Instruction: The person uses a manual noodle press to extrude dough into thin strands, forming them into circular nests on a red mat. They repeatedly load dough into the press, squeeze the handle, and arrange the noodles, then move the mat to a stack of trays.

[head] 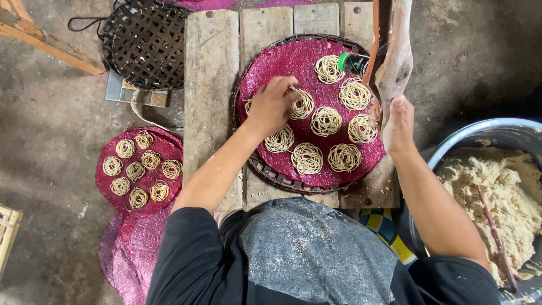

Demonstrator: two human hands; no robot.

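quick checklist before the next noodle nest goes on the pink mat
1. Left hand on a noodle nest at the mat's left side: ok.
2. Right hand gripping the wooden lever: ok.
3. Free room on the pink mat, bare at the upper left: ok.
4. Laid nests apart from each other: cannot tell, some nearly touch.
5. Dough in the tub: ok, plenty.
6. Green-capped bottle lying on the mat by the nests: not ok.

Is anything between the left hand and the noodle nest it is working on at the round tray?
Nothing visible: the left hand rests directly on the noodle nest on the magenta mat. Other nests lie beside it, not between. The right hand is apart, at the tray's right edge.
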